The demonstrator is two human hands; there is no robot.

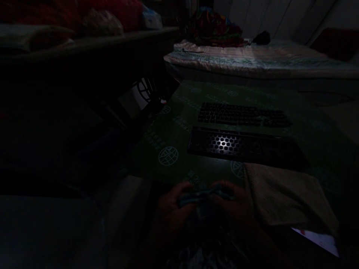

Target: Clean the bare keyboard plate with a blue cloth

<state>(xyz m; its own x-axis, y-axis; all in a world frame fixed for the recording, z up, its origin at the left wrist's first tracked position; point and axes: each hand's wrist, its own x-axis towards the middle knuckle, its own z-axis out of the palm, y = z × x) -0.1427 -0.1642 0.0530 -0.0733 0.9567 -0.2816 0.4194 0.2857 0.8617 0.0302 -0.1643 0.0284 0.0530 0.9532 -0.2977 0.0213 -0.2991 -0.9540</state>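
Low in the dim head view, my left hand point(175, 209) and my right hand point(234, 203) are closed on a small bluish striped piece, seemingly cloth point(203, 193), stretched between them at the near edge of the green table. Its lower part is lost in the dark. Beyond my hands lies a black keyboard base point(221, 145), its key openings bare and a bright light reflection on it. Farther back, black keycaps point(230, 114) are set out in keyboard order on the green surface. Right of my right hand rests a folded tan cloth point(286, 194).
The green table top point(179, 138) bears pale globe prints. A bright flat item point(316, 239) shows from under the tan cloth. Behind the table is a bed point(252, 61) with a dark patterned blanket point(215, 28). A shelf point(151, 33) with bags stands at upper left.
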